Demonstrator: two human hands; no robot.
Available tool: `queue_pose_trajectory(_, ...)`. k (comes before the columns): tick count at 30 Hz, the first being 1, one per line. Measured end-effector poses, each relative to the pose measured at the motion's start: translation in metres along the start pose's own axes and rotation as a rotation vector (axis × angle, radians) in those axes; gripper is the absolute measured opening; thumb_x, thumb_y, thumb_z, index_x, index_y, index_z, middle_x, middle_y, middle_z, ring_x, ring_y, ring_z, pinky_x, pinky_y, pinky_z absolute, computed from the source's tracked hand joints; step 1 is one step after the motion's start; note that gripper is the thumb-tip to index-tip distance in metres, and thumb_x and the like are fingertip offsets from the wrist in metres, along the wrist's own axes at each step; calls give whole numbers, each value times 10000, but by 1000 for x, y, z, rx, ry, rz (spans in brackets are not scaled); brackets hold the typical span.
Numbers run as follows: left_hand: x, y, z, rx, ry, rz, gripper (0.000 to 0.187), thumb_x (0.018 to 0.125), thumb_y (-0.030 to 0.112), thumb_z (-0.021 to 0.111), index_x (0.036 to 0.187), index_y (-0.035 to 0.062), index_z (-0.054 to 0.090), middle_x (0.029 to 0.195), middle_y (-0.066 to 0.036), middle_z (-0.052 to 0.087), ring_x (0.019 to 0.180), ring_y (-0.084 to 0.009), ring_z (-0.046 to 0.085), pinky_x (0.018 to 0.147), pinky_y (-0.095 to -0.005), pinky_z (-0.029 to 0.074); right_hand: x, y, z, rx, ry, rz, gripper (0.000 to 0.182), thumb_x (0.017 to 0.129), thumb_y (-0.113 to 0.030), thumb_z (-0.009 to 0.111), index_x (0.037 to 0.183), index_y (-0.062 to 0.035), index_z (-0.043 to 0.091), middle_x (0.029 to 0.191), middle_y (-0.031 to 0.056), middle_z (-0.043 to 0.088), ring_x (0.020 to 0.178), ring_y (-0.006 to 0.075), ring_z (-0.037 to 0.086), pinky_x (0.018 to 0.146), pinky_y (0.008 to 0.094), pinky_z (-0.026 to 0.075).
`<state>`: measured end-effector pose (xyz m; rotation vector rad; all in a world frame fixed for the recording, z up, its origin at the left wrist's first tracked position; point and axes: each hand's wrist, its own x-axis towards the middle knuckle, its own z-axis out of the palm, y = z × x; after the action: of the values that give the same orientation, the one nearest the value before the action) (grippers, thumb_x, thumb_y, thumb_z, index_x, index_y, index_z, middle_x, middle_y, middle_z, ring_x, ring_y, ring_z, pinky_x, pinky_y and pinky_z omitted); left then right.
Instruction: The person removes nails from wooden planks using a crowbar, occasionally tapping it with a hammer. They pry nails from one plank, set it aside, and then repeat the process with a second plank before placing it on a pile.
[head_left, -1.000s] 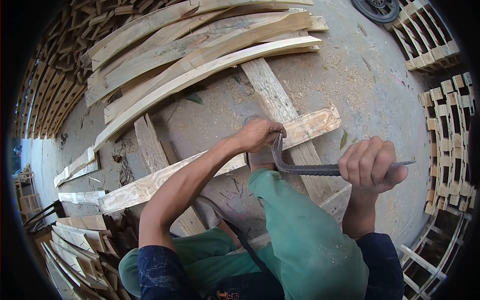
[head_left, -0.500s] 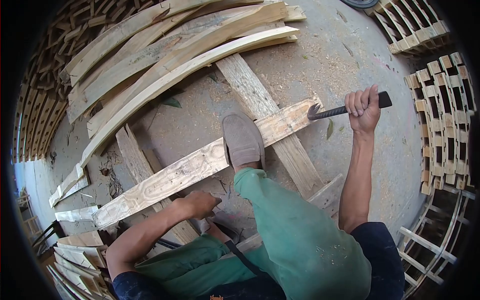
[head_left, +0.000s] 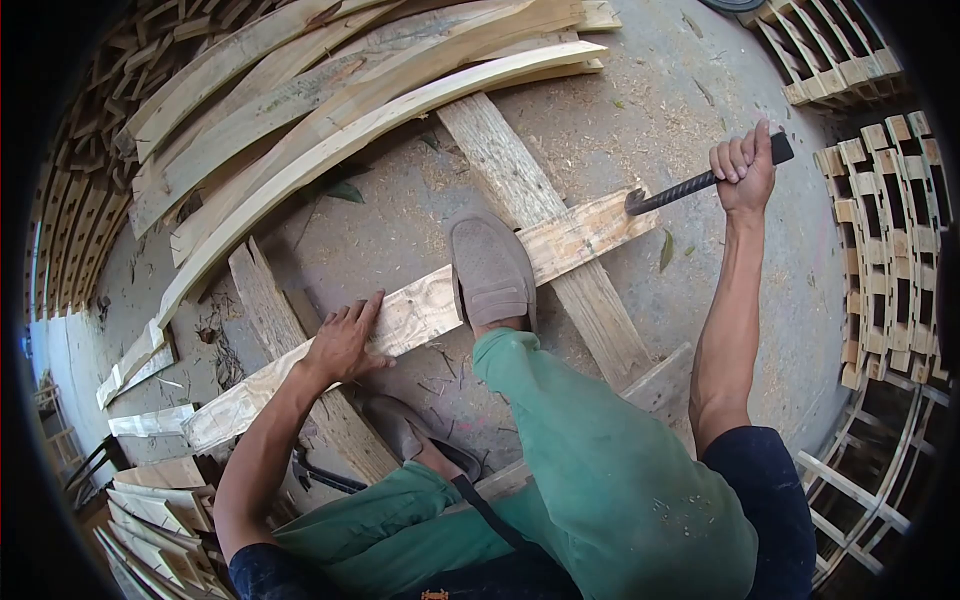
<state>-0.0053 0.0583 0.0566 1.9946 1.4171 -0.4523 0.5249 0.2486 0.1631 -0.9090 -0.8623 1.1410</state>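
Observation:
A long wooden plank [head_left: 415, 312] lies slantwise across two rougher boards on the floor, with my shoe [head_left: 492, 265] standing on it. On the plank, left of that shoe, my left hand [head_left: 345, 340] rests palm down with its fingers spread. My right hand [head_left: 745, 170] is closed around a dark, ribbed pry bar [head_left: 685, 189] near its flat end. The bar's hooked end touches the plank close to its right tip. Under the plank, one rough board [head_left: 505, 150] passes near the shoe and another board [head_left: 268, 295] passes near my left hand.
Several long boards [head_left: 370, 110] are heaped at the upper left. Pallets [head_left: 885, 240] are stacked at the right. A dark metal tool [head_left: 325, 475] lies by my other shoe [head_left: 395, 425]. More cut wood [head_left: 160, 520] lies at the lower left, and sawdust covers parts of the concrete.
My left hand has moved up from beside the plank onto it, and its fingers have opened out. My right hand has shifted slightly up and right with the pry bar.

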Motion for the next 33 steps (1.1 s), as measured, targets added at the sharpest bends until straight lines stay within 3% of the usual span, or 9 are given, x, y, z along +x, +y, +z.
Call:
queue_pose_trajectory(7,1,-1,7,20,79,43,1254,592,597,807,1526,56,168,1315,-224,460,1231,-409,472,1033,-531,378,-26,11,15,-10,-99,21,544,1015,-434,481,569,-162,331,432,-34,272,354,96,267,392,268,275)
queue_pose_trajectory(16,4,-4,11,53,105,27,1231,582,533,823,1520,54,186,1269,-197,484,1182,-375,487,1001,-489,386,5,4,-8,-62,83,-41,547,1016,-432,469,554,-180,318,430,-45,280,344,83,286,366,246,257)
queue_pose_trajectory(18,-1,1,19,92,176,43,1251,568,519,834,1524,47,179,1279,-199,473,1188,-373,471,1010,-475,371,-30,44,78,-301,158,-244,451,968,-282,606,589,-165,390,462,-60,329,367,65,321,371,243,277)
queue_pose_trajectory(19,-1,5,20,112,187,59,1251,568,519,834,1524,47,179,1279,-199,473,1188,-373,471,1010,-475,371,-25,44,85,-311,211,-204,410,957,-189,618,619,-152,388,494,-51,340,376,68,313,371,247,282)
queue_pose_trajectory(25,2,-5,18,38,123,68,1284,547,577,813,1529,49,177,1301,-214,461,1179,-401,475,1007,-501,370,13,15,39,-231,-110,88,468,1009,-303,530,592,-165,369,435,-54,291,340,81,309,364,247,272)
queue_pose_trajectory(27,4,-4,15,-1,78,27,1273,550,562,813,1527,45,181,1301,-209,465,1180,-393,477,1004,-503,373,31,6,14,-130,-5,77,469,1010,-315,521,591,-172,366,436,-56,304,338,72,311,364,234,275)
queue_pose_trajectory(29,3,2,17,16,133,33,1259,558,544,814,1525,43,183,1296,-207,470,1175,-391,483,997,-510,377,0,48,63,-413,32,-198,463,1004,-329,527,597,-168,375,449,-60,347,359,54,308,367,236,285)
queue_pose_trajectory(32,-5,-5,20,48,133,63,1242,569,500,826,1532,56,179,1299,-207,472,1176,-396,484,997,-503,374,-15,61,90,-599,182,-269,476,1007,-339,520,591,-167,364,450,-61,361,364,57,306,370,241,286)
queue_pose_trajectory(33,0,-8,17,36,129,71,1242,569,487,831,1534,61,176,1302,-206,472,1178,-397,483,999,-499,372,-11,49,87,-548,42,-164,469,1003,-322,531,591,-165,373,452,-60,358,364,58,309,373,242,284)
